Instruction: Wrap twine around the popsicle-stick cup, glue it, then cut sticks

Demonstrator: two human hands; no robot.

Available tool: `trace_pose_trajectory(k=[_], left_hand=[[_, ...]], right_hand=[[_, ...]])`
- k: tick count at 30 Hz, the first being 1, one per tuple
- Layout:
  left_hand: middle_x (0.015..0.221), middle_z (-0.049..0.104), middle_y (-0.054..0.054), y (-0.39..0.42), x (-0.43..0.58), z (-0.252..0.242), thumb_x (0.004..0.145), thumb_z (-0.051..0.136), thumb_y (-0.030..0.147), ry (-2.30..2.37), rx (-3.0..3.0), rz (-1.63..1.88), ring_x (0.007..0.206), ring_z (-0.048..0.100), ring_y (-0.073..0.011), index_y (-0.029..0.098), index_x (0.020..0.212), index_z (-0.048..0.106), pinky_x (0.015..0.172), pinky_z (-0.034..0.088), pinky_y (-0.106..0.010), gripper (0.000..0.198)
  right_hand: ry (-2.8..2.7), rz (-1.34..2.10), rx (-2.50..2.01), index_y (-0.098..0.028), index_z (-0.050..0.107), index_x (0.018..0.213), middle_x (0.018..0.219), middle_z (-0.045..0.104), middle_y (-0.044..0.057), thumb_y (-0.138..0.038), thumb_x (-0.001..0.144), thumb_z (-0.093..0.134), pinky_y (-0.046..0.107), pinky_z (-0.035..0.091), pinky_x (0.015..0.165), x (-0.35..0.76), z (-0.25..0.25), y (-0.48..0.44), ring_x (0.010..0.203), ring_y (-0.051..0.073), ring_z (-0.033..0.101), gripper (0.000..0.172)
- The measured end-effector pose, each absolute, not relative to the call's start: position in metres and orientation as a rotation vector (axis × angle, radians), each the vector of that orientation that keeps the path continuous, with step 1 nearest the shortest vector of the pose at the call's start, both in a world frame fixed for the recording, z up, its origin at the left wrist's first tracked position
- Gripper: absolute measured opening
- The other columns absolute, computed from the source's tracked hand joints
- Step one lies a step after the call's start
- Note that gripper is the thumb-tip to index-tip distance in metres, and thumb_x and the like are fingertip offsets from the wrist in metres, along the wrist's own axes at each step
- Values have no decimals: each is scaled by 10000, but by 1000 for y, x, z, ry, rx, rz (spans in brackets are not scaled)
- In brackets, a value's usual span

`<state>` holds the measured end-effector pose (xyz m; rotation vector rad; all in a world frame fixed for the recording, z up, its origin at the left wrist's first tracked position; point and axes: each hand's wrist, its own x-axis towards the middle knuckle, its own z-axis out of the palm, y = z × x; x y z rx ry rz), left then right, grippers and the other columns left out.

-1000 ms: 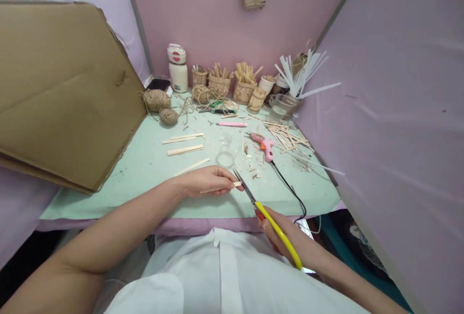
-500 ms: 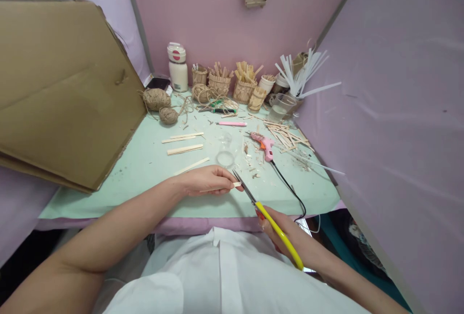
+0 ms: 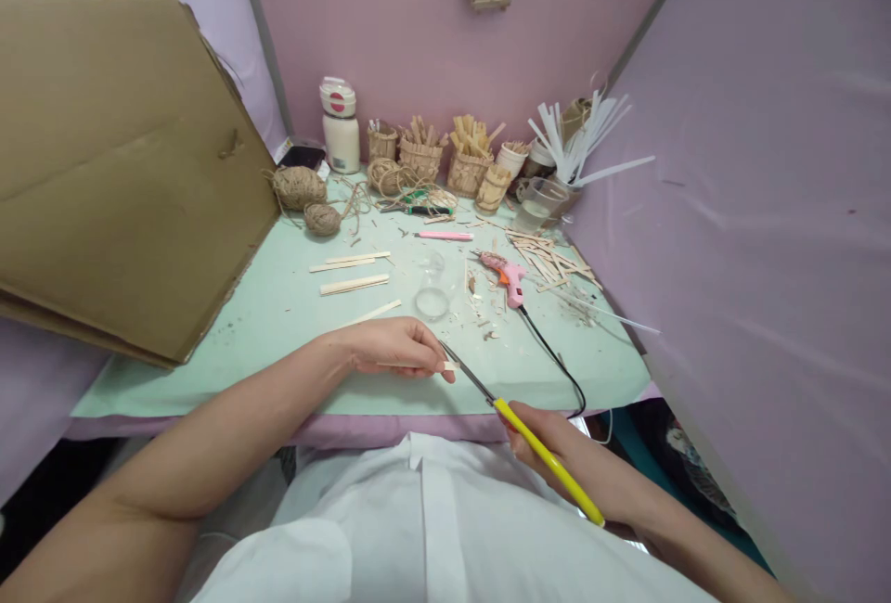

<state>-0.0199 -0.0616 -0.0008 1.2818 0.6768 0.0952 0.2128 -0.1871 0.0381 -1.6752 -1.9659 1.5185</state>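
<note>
My left hand is closed on a thin flat wooden stick, whose pale end sticks out past the fingertips. My right hand grips a tool with long yellow handles and slim metal jaws, which look like scissors or snips. The jaws lie at the stick's protruding end; whether they touch it I cannot tell. Just beyond my left hand lies another stick, partly hidden by it. Farther back are more pale sticks in small groups.
A pink glue gun with a black cord lies right of centre, near a pile of sticks. A clear round lid and a pink cutter lie mid-table. Twine balls stand left, beside a large cardboard sheet.
My right hand and the yellow-handled tool have shifted slightly, the jaws moving left and down along the stick's end. My left hand has lowered a little, still holding the stick.
</note>
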Motion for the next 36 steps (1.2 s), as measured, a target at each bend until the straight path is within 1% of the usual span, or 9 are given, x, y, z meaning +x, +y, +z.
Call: trace_pose_trajectory(k=[5, 11, 14, 18, 20, 24, 29, 32, 36], left_hand=[[557, 554, -1, -62, -20, 0, 669, 646, 262, 679, 1282, 85, 505, 356, -67, 114, 637, 679, 468, 236, -218, 155], [582, 546, 7, -60, -22, 4, 723, 654, 346, 603, 1280, 134, 524, 429, -70, 110, 772, 671, 510, 323, -208, 241], [656, 565, -7, -60, -28, 17, 780, 601, 417, 626, 1282, 305, 541, 454, -72, 135, 840, 597, 510, 330, -202, 288], [587, 425, 46, -48, -42, 51, 790, 570, 446, 802, 1422, 607, 467, 291, -47, 154, 836, 541, 449, 223, -189, 297], [608, 423, 40, -31, -45, 65, 779, 560, 444, 987, 1643, 724, 519, 347, -70, 162, 845, 566, 484, 264, -195, 289], [636, 505, 14, 25, -36, 69, 694, 586, 372, 1419, 2108, 630, 583, 430, -116, 154, 825, 646, 536, 303, -227, 261], [568, 548, 26, 72, -9, 40, 506, 668, 182, 1378, 2196, 457, 574, 477, -124, 149, 718, 688, 567, 330, -224, 215], [511, 530, 22, 78, -2, 30, 581, 616, 219, 1364, 2200, 515, 561, 472, -123, 144, 594, 663, 566, 329, -225, 89], [492, 494, 11, 81, -1, 54, 689, 540, 306, 1418, 2159, 714, 536, 427, -119, 117, 590, 652, 542, 304, -240, 241]], right_hand=[[-1963, 1516, -1671, -201, 422, 734, 693, 419, -28, -480, 901, 390, 229, 298, 547, 216, 38, -188, 613, 111, 319, 327], [-1792, 1509, -1628, -211, 380, 742, 633, 333, -58, -563, 890, 394, 212, 243, 459, 218, 26, -182, 518, 81, 275, 382], [-1707, 1543, -1523, -217, 358, 754, 600, 295, -78, -639, 862, 385, 205, 232, 429, 218, 23, -179, 477, 68, 255, 437], [-1607, 1535, -1402, -217, 350, 772, 607, 301, -81, -701, 828, 371, 191, 231, 413, 219, 19, -176, 477, 59, 247, 488], [-1590, 1522, -1377, -216, 355, 775, 606, 309, -80, -713, 811, 392, 186, 227, 407, 218, 15, -176, 472, 56, 260, 500], [-1585, 1493, -1333, -217, 357, 757, 579, 291, -86, -745, 789, 381, 184, 216, 392, 214, 6, -176, 442, 49, 253, 529], [-1560, 1491, -1308, -218, 361, 732, 606, 312, -74, -778, 744, 403, 191, 208, 394, 209, 4, -178, 449, 48, 246, 562], [-1526, 1462, -1316, -222, 355, 713, 590, 301, -71, -764, 730, 438, 200, 206, 411, 209, 0, -176, 476, 63, 248, 549], [-1611, 1445, -1331, -214, 373, 682, 607, 333, -53, -719, 709, 492, 213, 240, 464, 208, -17, -170, 544, 86, 292, 520]])
